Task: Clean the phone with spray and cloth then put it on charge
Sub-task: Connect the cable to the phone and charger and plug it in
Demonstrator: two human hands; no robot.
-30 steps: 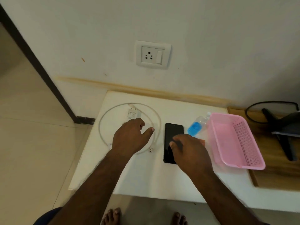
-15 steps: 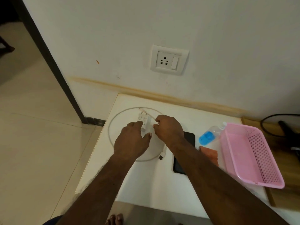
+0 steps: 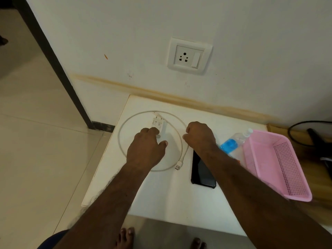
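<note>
Below, both hands are working at the charger on the white table (image 3: 161, 200).

Largest to smallest: the pink basket (image 3: 280, 166) is sitting rightmost; the phone (image 3: 202, 173) is lying flat beside the spray bottle (image 3: 231, 143); the left hand (image 3: 146, 150) is curling its fingers onto the adapter (image 3: 158, 124); the right hand (image 3: 200, 136) is pinching the looped cable (image 3: 124, 126).

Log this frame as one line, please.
phase: charging setup | left hand: on charger adapter | right hand: pinching cable | phone: flat on table, unplugged
</note>
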